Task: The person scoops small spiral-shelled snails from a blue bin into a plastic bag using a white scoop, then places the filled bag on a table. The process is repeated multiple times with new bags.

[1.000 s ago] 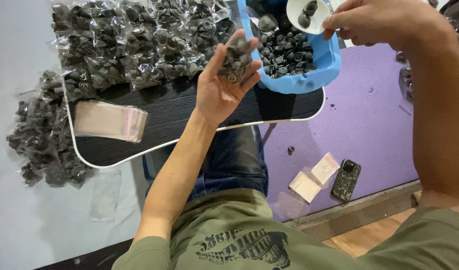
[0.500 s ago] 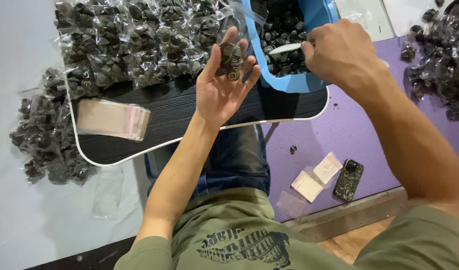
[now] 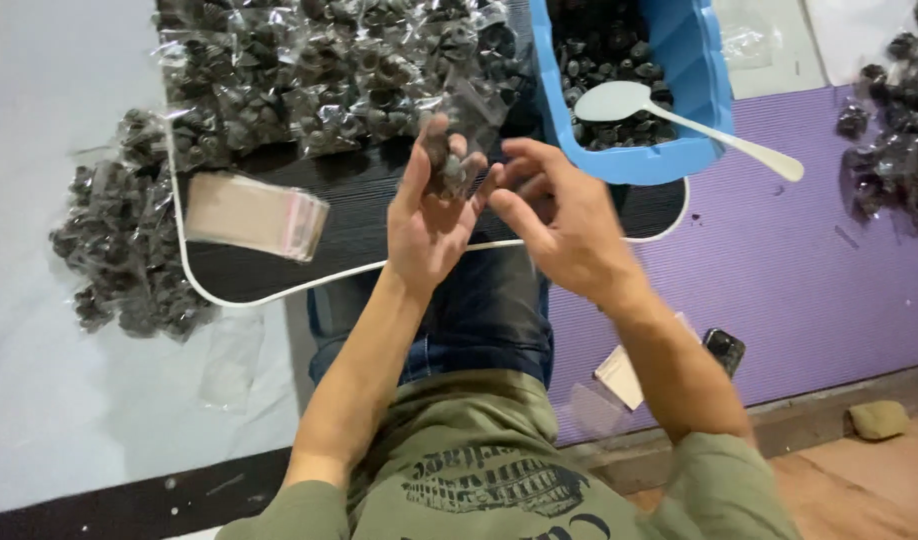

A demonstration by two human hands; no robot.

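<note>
My left hand [image 3: 429, 225] is raised palm up over the black lap board [image 3: 349, 220] and holds a small clear bag of dark round pieces [image 3: 447, 165] between its fingers. My right hand [image 3: 554, 215] is right beside it, fingers spread and reaching toward the bag's top edge; whether they touch it is blurred. A white spoon [image 3: 669, 115] lies in the blue tub [image 3: 694, 60] of dark pieces, its handle sticking out over the rim to the right.
Several filled clear bags [image 3: 329, 70] are piled at the board's far edge. More filled bags [image 3: 119, 240] lie left and far right [image 3: 899, 150]. A stack of empty bags [image 3: 254, 215] rests on the board. A phone [image 3: 724, 350] and paper lie on the purple mat [image 3: 779, 270].
My right hand left the spoon in the blue tub and came back to the bag in my left hand. The view shifted so the tub sits further right.
</note>
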